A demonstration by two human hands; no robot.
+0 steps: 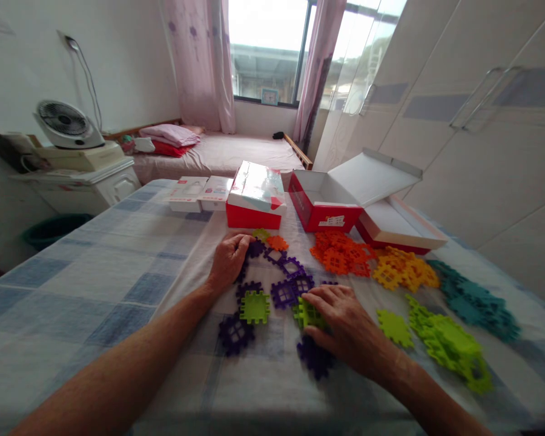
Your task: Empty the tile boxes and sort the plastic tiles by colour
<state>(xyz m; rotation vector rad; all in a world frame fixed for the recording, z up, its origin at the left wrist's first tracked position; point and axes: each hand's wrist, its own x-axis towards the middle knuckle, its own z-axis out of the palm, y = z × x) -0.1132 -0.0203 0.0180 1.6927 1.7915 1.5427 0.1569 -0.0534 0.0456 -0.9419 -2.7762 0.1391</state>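
Note:
My right hand (345, 318) closes thumb and fingers around a lime-green interlocking tile (305, 312), partly hidden beneath the fingers. Just below that hand lies a dark purple tile (315, 356). My left hand (229, 261) is curled at the upper left, its fingertips on a purple tile (257, 248). Between the hands run several purple windowed tiles (292, 266), with an orange tile (278, 243) and a yellow-green tile (261, 234) at the far end. Closer to me, another lime-green tile (255, 307) rests by a purple windowed tile (236, 333).
Piles of orange tiles (338, 251), yellow tiles (404, 269), teal tiles (476, 300) and lime-green tiles (452, 345) lie to the right. At the back stand a red-and-white box (254, 194), an open red box (327, 215) and small white boxes (188, 194). A checked cloth (95, 297) covers the table.

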